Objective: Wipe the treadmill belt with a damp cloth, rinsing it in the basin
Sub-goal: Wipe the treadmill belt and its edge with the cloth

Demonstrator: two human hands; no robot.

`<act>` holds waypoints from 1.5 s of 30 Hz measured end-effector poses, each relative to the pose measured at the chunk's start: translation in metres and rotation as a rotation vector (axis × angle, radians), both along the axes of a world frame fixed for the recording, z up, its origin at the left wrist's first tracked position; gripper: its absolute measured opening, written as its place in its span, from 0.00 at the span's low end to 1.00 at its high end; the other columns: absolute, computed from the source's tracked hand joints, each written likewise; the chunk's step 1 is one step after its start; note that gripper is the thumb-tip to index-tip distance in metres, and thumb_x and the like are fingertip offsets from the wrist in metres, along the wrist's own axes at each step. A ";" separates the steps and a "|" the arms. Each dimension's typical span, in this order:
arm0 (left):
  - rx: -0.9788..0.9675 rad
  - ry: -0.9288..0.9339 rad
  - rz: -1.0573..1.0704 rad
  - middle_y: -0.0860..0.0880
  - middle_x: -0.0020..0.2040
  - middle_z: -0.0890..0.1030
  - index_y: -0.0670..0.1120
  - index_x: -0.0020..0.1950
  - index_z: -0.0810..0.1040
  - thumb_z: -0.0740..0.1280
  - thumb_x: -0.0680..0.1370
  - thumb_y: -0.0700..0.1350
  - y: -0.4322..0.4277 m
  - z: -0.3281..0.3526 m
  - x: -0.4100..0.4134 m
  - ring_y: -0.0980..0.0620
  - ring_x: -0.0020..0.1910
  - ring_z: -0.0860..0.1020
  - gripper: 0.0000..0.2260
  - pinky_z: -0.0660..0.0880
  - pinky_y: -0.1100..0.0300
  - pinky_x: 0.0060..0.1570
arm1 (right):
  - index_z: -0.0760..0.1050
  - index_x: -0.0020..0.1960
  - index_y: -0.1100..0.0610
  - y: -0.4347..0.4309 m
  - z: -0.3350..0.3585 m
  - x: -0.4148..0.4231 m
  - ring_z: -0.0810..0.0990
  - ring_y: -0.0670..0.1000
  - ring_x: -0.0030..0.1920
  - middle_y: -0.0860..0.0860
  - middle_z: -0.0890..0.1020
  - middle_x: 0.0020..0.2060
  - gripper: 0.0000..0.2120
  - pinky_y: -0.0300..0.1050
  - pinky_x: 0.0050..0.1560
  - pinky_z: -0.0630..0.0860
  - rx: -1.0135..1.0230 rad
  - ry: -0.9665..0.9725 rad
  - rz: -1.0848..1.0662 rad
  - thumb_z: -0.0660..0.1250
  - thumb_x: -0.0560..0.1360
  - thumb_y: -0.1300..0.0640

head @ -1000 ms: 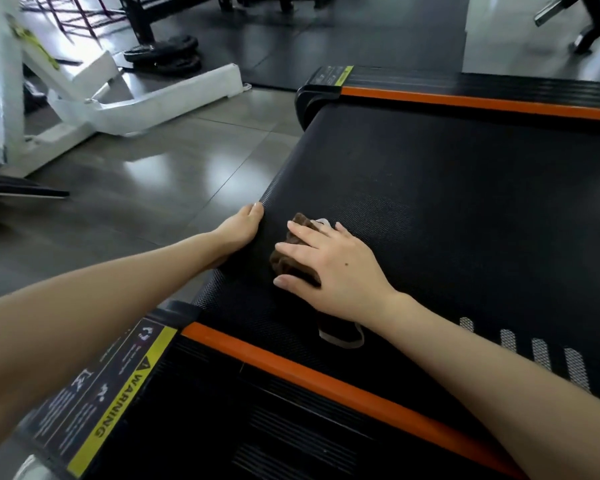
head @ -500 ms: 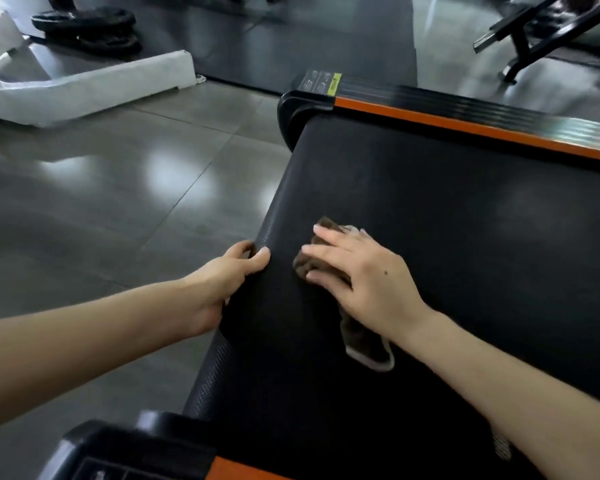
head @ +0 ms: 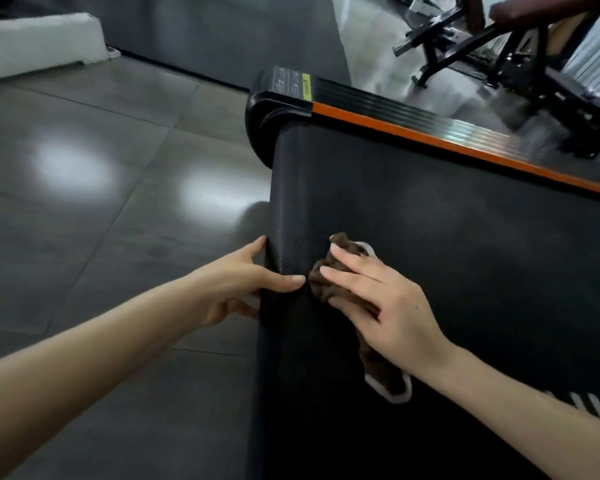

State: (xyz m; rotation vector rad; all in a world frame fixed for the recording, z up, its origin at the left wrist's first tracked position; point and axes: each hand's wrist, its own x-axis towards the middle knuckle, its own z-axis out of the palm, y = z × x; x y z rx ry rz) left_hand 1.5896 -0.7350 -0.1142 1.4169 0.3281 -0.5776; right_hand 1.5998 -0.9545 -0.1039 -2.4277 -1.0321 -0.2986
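**Inspector:** What has changed since half a second ago?

**Assistant:** The left hand (head: 236, 282) has tightened its hold on the rolled end of the belt (head: 465, 254). The thumb now lies across the top and the fingers are tucked under the edge. The cloth (head: 342, 252) has barely shifted.

**Inspector:** Where does the cloth sit, and how is it held?

**Assistant:** It is bunched on the belt, just beside the left thumb and close to the belt's end. The right hand (head: 378, 306) lies flat on it with fingers straight and slightly spread, pressing down. A white-edged tail of cloth trails out beneath the wrist.

**Inspector:** Progress?

**Assistant:** Judged mid-task. Wiping is at the end strip. No wet streaks or dirt can be made out on the dark weave, so the share already cleaned cannot be stated. The broad run towards the orange-edged side rail (head: 430, 140) may yet need covering.

**Inspector:** The basin?

**Assistant:** It is not in view, so any rinse is unconfirmed.

**Inspector:** Surroundings?

**Assistant:** A grey tiled floor (head: 101, 202) lies to the left, with a white base (head: 39, 39) at top left. A black bench frame (head: 499, 46) stands beyond the rail.
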 end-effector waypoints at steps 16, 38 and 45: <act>-0.077 -0.191 0.150 0.56 0.53 0.80 0.62 0.73 0.62 0.81 0.51 0.50 0.005 -0.020 0.029 0.57 0.47 0.82 0.53 0.79 0.56 0.48 | 0.75 0.63 0.46 0.062 0.007 0.238 0.74 0.53 0.63 0.47 0.77 0.63 0.14 0.46 0.61 0.68 -0.098 0.050 -0.655 0.59 0.79 0.48; -0.013 -0.151 0.130 0.54 0.53 0.78 0.60 0.74 0.61 0.79 0.63 0.43 0.007 -0.014 0.032 0.58 0.47 0.80 0.44 0.77 0.65 0.36 | 0.77 0.62 0.48 0.124 0.007 0.237 0.72 0.54 0.67 0.49 0.72 0.68 0.14 0.48 0.65 0.67 -0.134 -0.011 -0.350 0.60 0.79 0.49; 0.157 -0.082 0.121 0.50 0.52 0.82 0.53 0.66 0.73 0.64 0.78 0.54 0.051 -0.016 0.030 0.49 0.53 0.79 0.17 0.74 0.49 0.58 | 0.81 0.56 0.52 0.099 0.008 0.119 0.75 0.55 0.63 0.50 0.78 0.62 0.11 0.55 0.62 0.72 -0.123 -0.023 -0.123 0.65 0.77 0.53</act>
